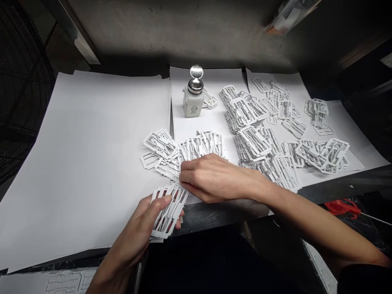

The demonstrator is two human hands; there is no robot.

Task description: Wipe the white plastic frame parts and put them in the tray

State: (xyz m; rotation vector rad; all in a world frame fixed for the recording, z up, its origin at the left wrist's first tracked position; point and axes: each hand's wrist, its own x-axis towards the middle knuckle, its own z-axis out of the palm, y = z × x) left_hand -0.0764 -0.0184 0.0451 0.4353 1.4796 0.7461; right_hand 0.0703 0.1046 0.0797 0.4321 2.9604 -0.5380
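Note:
My left hand (153, 216) is closed around a small stack of flat white plastic frames (169, 210), thumb on top, just over the table's front edge. Long narrow slots run through each frame. Beside the stack's upper end, my right hand (203, 177) is curled with its fingers pinched together. Its fingertips are hidden, so whatever they grip does not show. Just beyond that hand lie loose frames of the same kind (161, 145) and a leaning row of frames (203, 145).
A white pump bottle (193, 102) with its metal lid raised stands at the back. Heaped frames (245, 110) cover the right side. White paper sheets (101, 155) line the table. Red-handled scissors (343, 207) lie below the right edge. A mesh fan guard (21, 81) is at left.

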